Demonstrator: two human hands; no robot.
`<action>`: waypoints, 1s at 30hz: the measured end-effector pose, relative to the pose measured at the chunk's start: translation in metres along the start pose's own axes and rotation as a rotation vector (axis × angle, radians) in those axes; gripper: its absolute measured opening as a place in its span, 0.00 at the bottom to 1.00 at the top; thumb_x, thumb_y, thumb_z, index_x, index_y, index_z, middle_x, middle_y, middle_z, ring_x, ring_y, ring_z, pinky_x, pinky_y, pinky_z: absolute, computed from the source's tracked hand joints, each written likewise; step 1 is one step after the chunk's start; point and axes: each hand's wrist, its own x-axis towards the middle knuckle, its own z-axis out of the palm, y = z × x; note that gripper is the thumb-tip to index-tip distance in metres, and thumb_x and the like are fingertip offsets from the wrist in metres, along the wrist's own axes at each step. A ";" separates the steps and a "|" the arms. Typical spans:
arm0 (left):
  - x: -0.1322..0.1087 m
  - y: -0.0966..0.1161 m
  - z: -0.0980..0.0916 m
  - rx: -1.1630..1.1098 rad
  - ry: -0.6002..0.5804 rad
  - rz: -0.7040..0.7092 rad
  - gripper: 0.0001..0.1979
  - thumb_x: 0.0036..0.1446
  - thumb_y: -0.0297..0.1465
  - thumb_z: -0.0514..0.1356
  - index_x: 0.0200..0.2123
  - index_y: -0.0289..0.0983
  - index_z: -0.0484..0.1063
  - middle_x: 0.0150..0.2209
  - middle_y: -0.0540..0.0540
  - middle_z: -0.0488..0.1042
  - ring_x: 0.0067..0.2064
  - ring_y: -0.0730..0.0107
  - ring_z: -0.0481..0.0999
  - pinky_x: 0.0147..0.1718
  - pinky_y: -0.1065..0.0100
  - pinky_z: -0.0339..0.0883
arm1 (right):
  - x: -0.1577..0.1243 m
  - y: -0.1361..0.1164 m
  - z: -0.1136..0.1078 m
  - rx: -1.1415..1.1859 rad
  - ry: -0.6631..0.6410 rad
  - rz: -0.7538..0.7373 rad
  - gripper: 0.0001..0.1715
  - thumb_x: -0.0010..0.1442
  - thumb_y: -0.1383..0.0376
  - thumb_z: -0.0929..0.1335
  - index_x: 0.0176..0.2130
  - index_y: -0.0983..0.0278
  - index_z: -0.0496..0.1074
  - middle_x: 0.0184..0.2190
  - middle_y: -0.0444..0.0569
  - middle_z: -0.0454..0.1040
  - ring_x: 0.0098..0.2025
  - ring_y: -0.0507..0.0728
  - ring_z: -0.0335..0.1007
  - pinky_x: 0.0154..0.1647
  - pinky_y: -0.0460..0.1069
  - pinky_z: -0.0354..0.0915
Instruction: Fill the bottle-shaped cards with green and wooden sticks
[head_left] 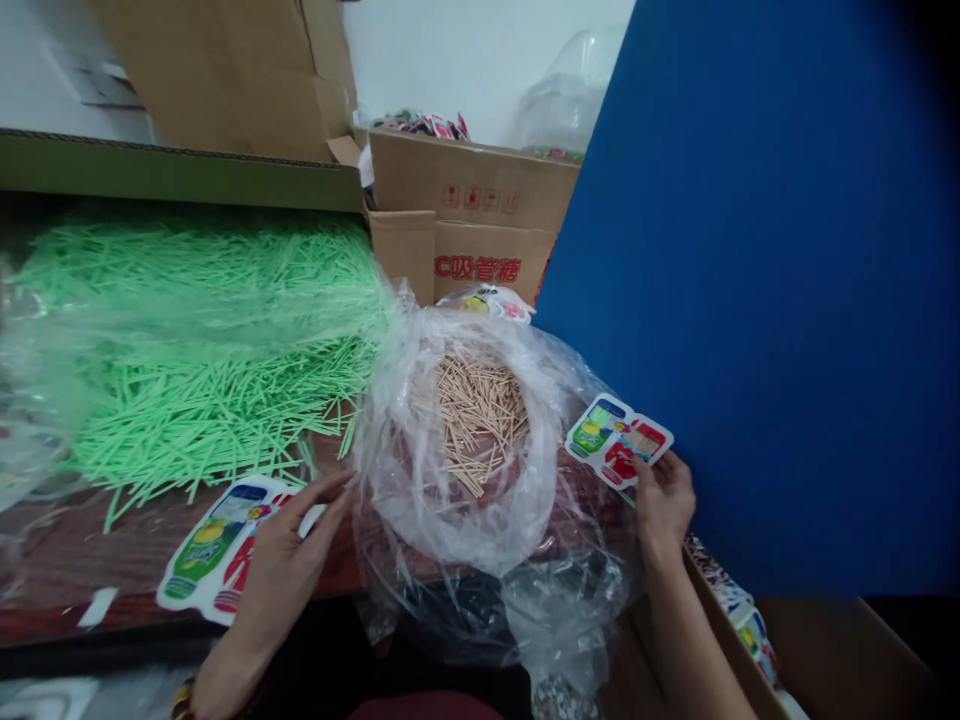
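Note:
My left hand (289, 555) lies on a colourful printed card (214, 555) on the wooden table, fingers stretched toward a clear plastic bag (465, 500). Inside the rolled-open bag is a heap of thin wooden sticks (476, 410). My right hand (664, 500) is closed on a second printed card (619, 438), held up at the bag's right side.
A big pile of green plastic sticks (202, 350) under clear film fills the left. Cardboard boxes (465, 215) stand behind, one with red lettering. A large blue board (757, 290) blocks the right. A box of more printed cards (739, 615) sits at lower right.

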 end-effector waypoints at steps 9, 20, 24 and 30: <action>0.001 -0.080 -0.066 0.755 0.219 -0.043 0.20 0.60 0.41 0.53 0.49 0.36 0.71 0.47 0.37 0.72 0.49 0.47 0.70 0.47 0.50 0.64 | -0.079 -0.090 0.056 -0.319 -0.657 -0.580 0.13 0.62 0.60 0.62 0.42 0.62 0.72 0.41 0.52 0.75 0.44 0.59 0.70 0.47 0.54 0.64; -0.005 -0.091 -0.076 0.884 0.243 -0.241 0.22 0.61 0.42 0.52 0.55 0.39 0.67 0.51 0.37 0.69 0.50 0.47 0.67 0.43 0.51 0.62 | -0.103 -0.128 0.134 -0.377 -1.033 -0.683 0.08 0.61 0.65 0.63 0.37 0.62 0.71 0.35 0.48 0.75 0.38 0.57 0.71 0.40 0.50 0.62; -0.002 -0.096 -0.083 0.892 0.208 -0.292 0.21 0.61 0.43 0.53 0.53 0.41 0.68 0.49 0.39 0.71 0.49 0.46 0.67 0.43 0.51 0.61 | -0.138 -0.170 0.172 -0.197 -1.132 -0.822 0.09 0.63 0.65 0.62 0.38 0.62 0.71 0.35 0.48 0.74 0.39 0.56 0.69 0.41 0.49 0.61; 0.003 -0.101 -0.086 0.799 0.227 -0.262 0.17 0.60 0.40 0.55 0.50 0.41 0.71 0.48 0.41 0.72 0.49 0.49 0.68 0.43 0.53 0.61 | -0.209 -0.198 0.264 -0.401 -1.371 -1.091 0.10 0.64 0.67 0.61 0.39 0.63 0.71 0.38 0.49 0.73 0.41 0.55 0.69 0.41 0.47 0.60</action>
